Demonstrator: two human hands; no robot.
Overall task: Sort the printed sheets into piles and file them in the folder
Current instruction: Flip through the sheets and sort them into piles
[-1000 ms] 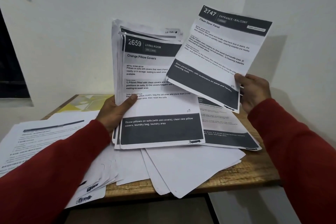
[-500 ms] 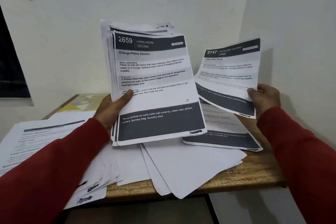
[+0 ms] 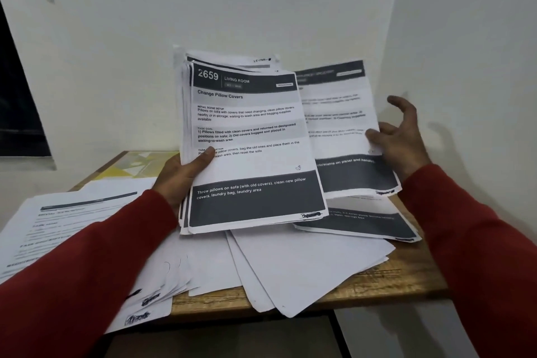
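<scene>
Loose sheet [image 3: 343,125] seemingly against right fingers [image 3: 374,136]

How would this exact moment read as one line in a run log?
left hand: grips stack of sheets | right hand: fingers spread, touching single sheet over right pile | step: sorting

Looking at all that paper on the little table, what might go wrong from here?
1. The right hand has its fingers spread, barely touching the loose sheet; it could slide or land crooked on the pile below.
2. The left hand grips a thick stack by one edge only; sheets might fan out and slip.
3. Blank-side sheets overhang the table edge and may fall if nudged.
</scene>
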